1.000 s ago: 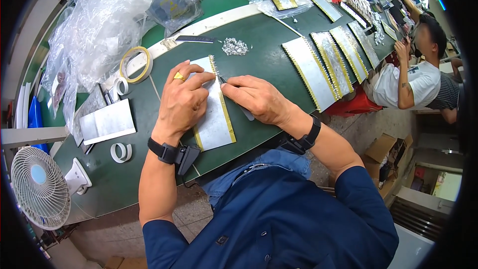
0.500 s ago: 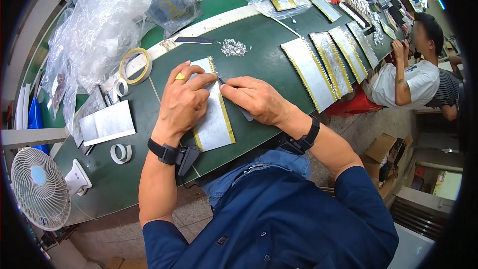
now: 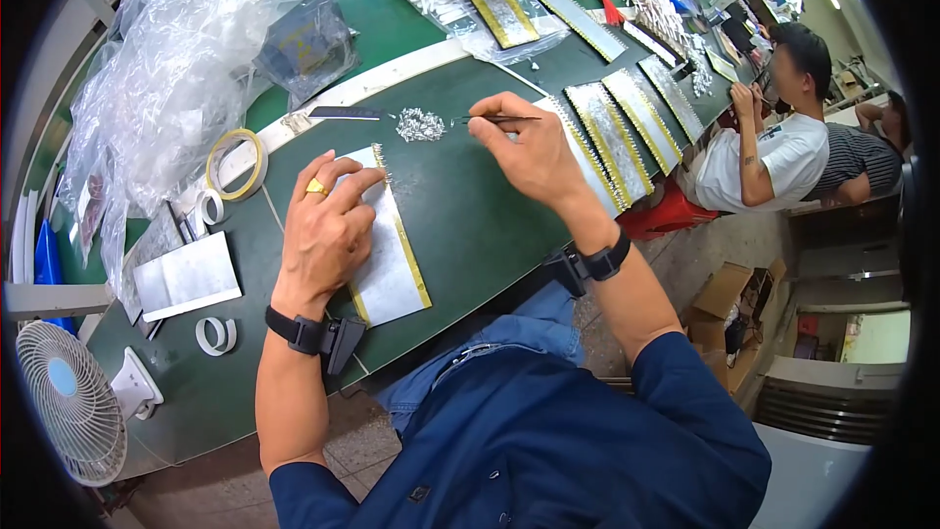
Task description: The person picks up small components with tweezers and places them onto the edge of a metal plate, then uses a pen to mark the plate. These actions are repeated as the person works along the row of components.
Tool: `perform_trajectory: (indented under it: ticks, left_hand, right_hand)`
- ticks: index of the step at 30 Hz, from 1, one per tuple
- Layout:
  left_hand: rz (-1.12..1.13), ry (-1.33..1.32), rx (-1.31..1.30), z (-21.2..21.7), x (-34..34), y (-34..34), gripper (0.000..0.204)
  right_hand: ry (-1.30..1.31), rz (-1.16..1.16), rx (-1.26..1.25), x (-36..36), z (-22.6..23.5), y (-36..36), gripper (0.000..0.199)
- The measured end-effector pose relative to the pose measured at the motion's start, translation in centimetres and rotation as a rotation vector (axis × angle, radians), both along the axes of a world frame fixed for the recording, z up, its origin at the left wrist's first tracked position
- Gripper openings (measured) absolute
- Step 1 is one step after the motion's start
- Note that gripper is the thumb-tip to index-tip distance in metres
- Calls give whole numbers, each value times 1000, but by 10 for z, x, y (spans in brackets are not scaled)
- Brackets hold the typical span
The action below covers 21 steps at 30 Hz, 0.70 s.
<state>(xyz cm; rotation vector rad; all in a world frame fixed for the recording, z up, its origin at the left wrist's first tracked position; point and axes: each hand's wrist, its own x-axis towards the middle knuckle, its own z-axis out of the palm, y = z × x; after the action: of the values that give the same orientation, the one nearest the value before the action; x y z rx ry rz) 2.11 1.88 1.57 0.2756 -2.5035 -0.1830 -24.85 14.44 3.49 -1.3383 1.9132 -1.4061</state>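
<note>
My left hand (image 3: 328, 230) rests with bent, spread fingers on a pale flat plate (image 3: 394, 279) edged with yellow strips. Small metal pieces line the upper part of its right edge. In my right hand (image 3: 534, 157) are thin dark tweezers (image 3: 511, 119), pinched between thumb and fingers. Their tip points left, close to a small heap of silvery metal pieces (image 3: 421, 124) on the green table. The right hand is apart from the plate, and whether the tweezers grip a piece is too small to tell.
Similar plates (image 3: 609, 142) with toothed edges lie in a row on the right. A dark ruler (image 3: 346, 113), a tape roll (image 3: 238, 165) and plastic bags (image 3: 196, 69) are beyond my left hand. A white fan (image 3: 73, 402) stands far left. A person (image 3: 759, 162) sits at the right.
My right hand has left the plate's edge and moved up and right, bringing the tweezers near the heap. My left hand stays on the plate. The whole view has shifted slightly.
</note>
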Motion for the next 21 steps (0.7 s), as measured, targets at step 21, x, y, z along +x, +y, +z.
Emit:
perform_trajectory:
  ticks: [21]
  left_hand:
    - [-4,56,100,1,4,4,12]
  right_hand:
    - [86,196,204,-17,11,-9,22]
